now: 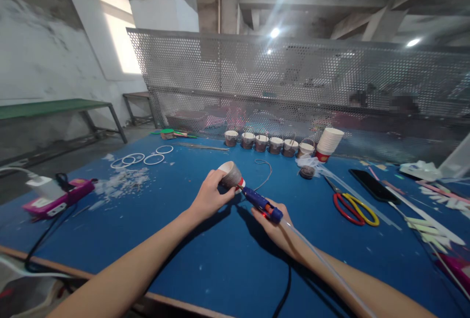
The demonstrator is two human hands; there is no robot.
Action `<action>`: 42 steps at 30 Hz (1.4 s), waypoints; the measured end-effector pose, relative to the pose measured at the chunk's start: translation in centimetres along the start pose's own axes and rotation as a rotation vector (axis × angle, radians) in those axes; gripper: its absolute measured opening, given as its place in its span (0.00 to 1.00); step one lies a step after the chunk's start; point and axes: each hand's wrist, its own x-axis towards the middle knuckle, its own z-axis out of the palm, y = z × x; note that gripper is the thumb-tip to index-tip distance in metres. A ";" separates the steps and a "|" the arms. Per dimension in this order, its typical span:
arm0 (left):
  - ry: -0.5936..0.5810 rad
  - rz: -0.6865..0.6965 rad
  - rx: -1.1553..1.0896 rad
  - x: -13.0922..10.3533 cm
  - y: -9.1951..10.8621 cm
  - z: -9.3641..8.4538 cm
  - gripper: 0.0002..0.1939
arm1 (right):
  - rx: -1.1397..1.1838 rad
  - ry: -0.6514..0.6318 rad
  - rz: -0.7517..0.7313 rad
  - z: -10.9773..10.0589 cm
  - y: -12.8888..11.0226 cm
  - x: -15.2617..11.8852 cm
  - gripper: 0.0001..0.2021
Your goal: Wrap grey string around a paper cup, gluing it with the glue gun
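My left hand [212, 191] grips a paper cup [230, 176] that lies tilted, its white mouth facing up and left. Grey cord is wound round much of the cup, and a red and white part near its base stays bare. In my right hand [273, 222] is a blue glue gun [262, 204], with a clear glue stick trailing back from it over my forearm. The gun's nozzle is at the cup's base; whether it touches cannot be made out. A loose length of cord [270, 171] curls on the table behind the cup.
Several wrapped cups [275, 145] line the back, beside a stack of paper cups [329, 141]. A ball of cord [307, 173], scissors [354, 208] and a phone [373, 185] lie right. White rings [154, 159], glue scraps [121, 183] and a purple power strip [60, 199] are left.
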 end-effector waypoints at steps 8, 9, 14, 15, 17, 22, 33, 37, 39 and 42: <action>-0.016 -0.025 -0.004 0.1 0.1 -0.2 0.06 | -0.024 0.025 0.018 -0.2 -0.1 0.1 0.12; -0.016 -0.022 -0.001 0.1 0.0 -0.2 0.05 | -0.035 0.017 0.008 -0.2 -0.1 0.1 0.12; -0.026 -0.026 0.015 0.2 -0.1 -0.2 0.05 | -0.069 -0.004 -0.013 -0.1 0.3 0.1 0.12; -0.025 -0.026 0.016 0.2 -0.1 -0.2 0.05 | -0.070 0.008 -0.008 -0.1 0.3 0.2 0.12; -0.021 -0.019 0.013 0.1 -0.1 -0.2 0.05 | -0.072 0.023 -0.005 -0.1 0.3 0.1 0.12; -0.029 -0.013 0.008 0.2 -0.2 -0.3 0.05 | -0.087 -0.037 -0.010 -0.2 0.1 0.1 0.12; -0.078 -0.042 -0.033 0.3 -0.3 -0.6 0.07 | 0.014 0.012 0.083 -0.3 -0.3 0.3 0.13; -0.089 -0.062 -0.064 0.4 -0.5 -0.6 0.08 | -0.015 -0.018 0.060 -0.2 -0.2 0.0 0.13; -0.093 -0.062 -0.067 0.5 -0.6 -0.6 0.08 | 0.000 -0.001 0.057 -0.2 -0.2 0.1 0.13; -0.106 -0.069 -0.078 0.4 -0.8 -0.7 0.08 | 0.052 0.047 0.094 -0.3 -0.4 0.4 0.14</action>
